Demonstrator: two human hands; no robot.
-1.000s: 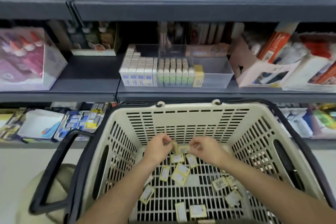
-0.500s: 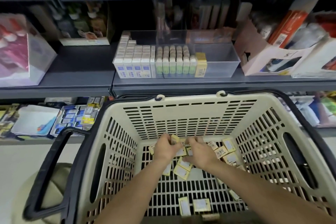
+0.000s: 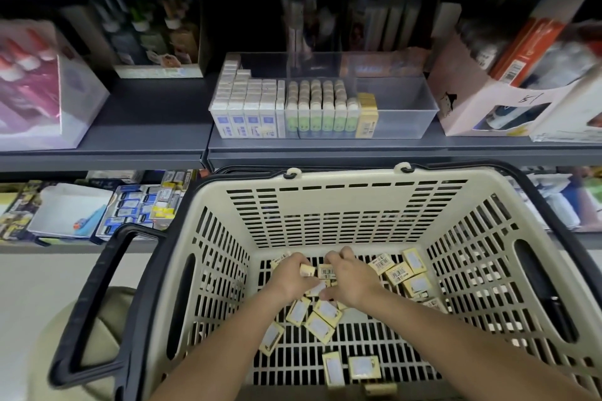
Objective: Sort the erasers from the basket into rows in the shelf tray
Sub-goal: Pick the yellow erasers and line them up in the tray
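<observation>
left hand (image 3: 290,278) curled round a yellow eraser (image 3: 308,269), right hand (image 3: 351,277) pinching a barcoded eraser (image 3: 326,271), both at far end of basket (image 3: 325,205) floor

Grey metal shelving (image 3: 146,120); pale floor (image 3: 29,296); stock boxes (image 3: 482,114), seemingly stationery.

Carrying yellow erasers (image 3: 321,325) in paper sleeves, loose and mostly flat on the slotted floor of the cream basket (image 3: 325,205), bunching in the middle and toward the far right corner, with a few by the near edge. Pinching two more near the far wall, one in the left hand (image 3: 290,280), one in the right hand (image 3: 351,283). Holding upright rows (image 3: 293,114) of white, green and yellow pieces across the left part of the clear shelf tray (image 3: 407,120), yellow standing rightmost.
</observation>
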